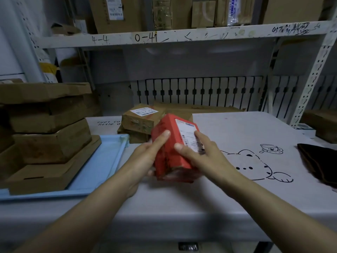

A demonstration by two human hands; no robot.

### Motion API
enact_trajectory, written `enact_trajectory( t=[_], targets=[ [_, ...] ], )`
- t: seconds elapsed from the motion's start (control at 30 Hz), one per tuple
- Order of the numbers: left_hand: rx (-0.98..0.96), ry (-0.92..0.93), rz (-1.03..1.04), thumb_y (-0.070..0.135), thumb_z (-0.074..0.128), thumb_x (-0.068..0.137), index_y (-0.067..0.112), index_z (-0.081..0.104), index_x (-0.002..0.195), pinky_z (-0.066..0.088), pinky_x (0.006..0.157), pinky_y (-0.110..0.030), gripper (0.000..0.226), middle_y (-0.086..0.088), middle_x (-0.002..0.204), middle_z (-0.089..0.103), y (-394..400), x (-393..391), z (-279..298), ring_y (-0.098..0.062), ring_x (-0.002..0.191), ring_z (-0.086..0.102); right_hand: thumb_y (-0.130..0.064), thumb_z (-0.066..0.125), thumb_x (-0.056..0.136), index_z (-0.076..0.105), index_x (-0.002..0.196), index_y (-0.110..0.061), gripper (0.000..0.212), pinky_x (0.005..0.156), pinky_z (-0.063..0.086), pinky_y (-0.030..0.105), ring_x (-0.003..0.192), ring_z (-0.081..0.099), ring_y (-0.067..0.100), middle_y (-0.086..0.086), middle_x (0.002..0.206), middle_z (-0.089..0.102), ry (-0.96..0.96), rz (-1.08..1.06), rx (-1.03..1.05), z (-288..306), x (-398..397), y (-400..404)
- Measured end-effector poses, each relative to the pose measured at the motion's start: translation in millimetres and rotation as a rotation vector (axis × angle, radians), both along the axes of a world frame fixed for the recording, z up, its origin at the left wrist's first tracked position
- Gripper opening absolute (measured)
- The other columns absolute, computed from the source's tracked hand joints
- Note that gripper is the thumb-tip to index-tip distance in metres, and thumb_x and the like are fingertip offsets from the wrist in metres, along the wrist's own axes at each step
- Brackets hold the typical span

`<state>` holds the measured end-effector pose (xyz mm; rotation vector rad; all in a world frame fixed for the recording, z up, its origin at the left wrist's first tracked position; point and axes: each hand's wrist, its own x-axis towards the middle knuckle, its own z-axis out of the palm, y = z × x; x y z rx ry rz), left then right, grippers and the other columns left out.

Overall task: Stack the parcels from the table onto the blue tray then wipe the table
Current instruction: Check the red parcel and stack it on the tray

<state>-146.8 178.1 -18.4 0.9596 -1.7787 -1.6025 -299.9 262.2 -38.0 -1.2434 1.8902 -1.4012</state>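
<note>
A red parcel (170,161) with a white label is held tilted just above the middle of the table (237,128). My left hand (145,156) grips its left side, thumb along the front face. My right hand (198,154) grips its right side, fingers over the label. The blue tray (102,161) lies at the left and carries a stack of brown cardboard parcels (51,141). Behind the red parcel, brown parcels (140,121) sit piled on the table. A dark cloth (319,163) lies at the right edge.
The table wears a white cover with a bear drawing (255,165). A metal shelf rack (182,37) full of boxes stands behind, its upright post (313,79) at the right. More brown boxes (322,123) sit at the far right.
</note>
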Motion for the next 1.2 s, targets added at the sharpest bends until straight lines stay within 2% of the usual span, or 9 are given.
enact_trajectory(
  t=[0.07, 0.17, 0.3, 0.4, 0.5, 0.57, 0.73, 0.9, 1.2],
  targets=[
    [-0.038, 0.046, 0.023, 0.063, 0.047, 0.089, 0.023, 0.07, 0.11, 0.057, 0.067, -0.027, 0.05, 0.007, 0.08, 0.077, 1.2, 1.1, 2.7, -0.01, 0.076, 0.074, -0.08, 0.073, 0.056, 0.049, 0.137, -0.038, 0.095, 0.095, 0.049, 0.026, 0.115, 0.06, 0.008, -0.009, 0.136, 0.055, -0.183, 0.046, 0.021, 5.7, -3.1, 0.5],
    [-0.074, 0.108, 0.056, 0.062, 0.049, 0.09, 0.024, 0.07, 0.112, 0.057, 0.083, -0.036, 0.049, 0.002, 0.084, 0.073, 0.1, 1.3, 6.3, -0.015, 0.076, 0.07, -0.062, 0.072, 0.064, 0.069, 0.115, -0.028, 0.061, 0.074, 0.054, 0.027, 0.095, 0.07, 0.013, 0.0, 0.113, 0.075, -0.467, 0.181, 0.058, 5.5, -8.2, -0.3],
    [-0.03, 0.248, 0.091, 0.051, 0.055, 0.092, 0.016, 0.071, 0.111, 0.052, 0.081, -0.036, 0.042, -0.005, 0.094, 0.069, -0.9, -1.0, 12.4, -0.017, 0.077, 0.061, -0.048, 0.066, 0.075, 0.066, 0.128, -0.016, 0.062, 0.102, 0.047, 0.05, 0.114, 0.06, 0.032, 0.013, 0.129, 0.066, -1.05, 0.252, -0.035, -10.0, -18.2, -2.1],
    [-0.102, 0.244, 0.156, 0.026, 0.056, 0.097, 0.016, 0.069, 0.107, 0.051, 0.082, -0.032, 0.02, -0.01, 0.103, 0.072, -0.2, -1.7, 11.0, -0.016, 0.085, 0.062, -0.048, 0.055, 0.085, 0.054, 0.141, -0.012, 0.067, 0.109, 0.039, 0.058, 0.132, 0.05, 0.037, 0.019, 0.144, 0.053, -1.232, 0.373, -0.131, -17.1, -22.2, -0.2],
    [-0.11, 0.156, 0.25, 0.014, 0.071, 0.087, 0.018, 0.061, 0.119, 0.049, 0.088, -0.027, 0.034, -0.004, 0.114, 0.065, -1.7, -0.9, 3.2, -0.011, 0.098, 0.063, -0.052, 0.049, 0.085, 0.063, 0.132, -0.011, 0.064, 0.1, 0.045, 0.063, 0.126, 0.055, 0.042, 0.024, 0.138, 0.058, -1.262, 0.475, -0.211, -16.5, -23.0, 1.1],
    [-0.013, 0.145, 0.233, 0.016, 0.076, 0.083, 0.017, 0.054, 0.127, 0.052, 0.094, -0.036, 0.049, -0.006, 0.119, 0.064, -4.8, 0.1, -3.0, -0.018, 0.106, 0.065, -0.054, 0.045, 0.084, 0.07, 0.123, -0.01, 0.063, 0.097, 0.049, 0.06, 0.119, 0.061, 0.04, 0.023, 0.135, 0.06, -1.229, 0.501, -0.233, -14.6, -22.4, 1.2],
    [0.028, 0.22, 0.143, 0.01, 0.075, 0.082, 0.01, 0.059, 0.122, 0.055, 0.094, -0.05, 0.043, -0.009, 0.104, 0.075, -2.4, 0.0, -1.4, -0.025, 0.098, 0.072, -0.055, 0.034, 0.09, 0.066, 0.129, -0.01, 0.068, 0.098, 0.048, 0.058, 0.122, 0.059, 0.04, 0.023, 0.139, 0.057, -1.227, 0.492, -0.254, -17.1, -25.4, 2.4],
    [-0.011, 0.28, 0.151, 0.007, 0.077, 0.08, 0.009, 0.06, 0.117, 0.059, 0.085, -0.047, 0.042, -0.014, 0.106, 0.073, 3.7, -2.0, 9.1, -0.026, 0.094, 0.073, -0.059, 0.032, 0.092, 0.054, 0.141, -0.013, 0.071, 0.11, 0.033, 0.063, 0.136, 0.045, 0.043, 0.023, 0.145, 0.05, -1.236, 0.515, -0.283, -19.4, -29.4, 0.0],
    [-0.116, 0.281, 0.187, 0.01, 0.078, 0.08, 0.016, 0.059, 0.115, 0.061, 0.079, -0.034, 0.041, -0.007, 0.108, 0.069, 1.9, 4.3, 13.9, -0.018, 0.091, 0.071, -0.057, 0.035, 0.09, 0.061, 0.134, -0.011, 0.069, 0.104, 0.042, 0.059, 0.127, 0.054, 0.041, 0.023, 0.141, 0.055, -1.232, 0.468, -0.277, -11.0, -21.4, -7.5]
  ],
)
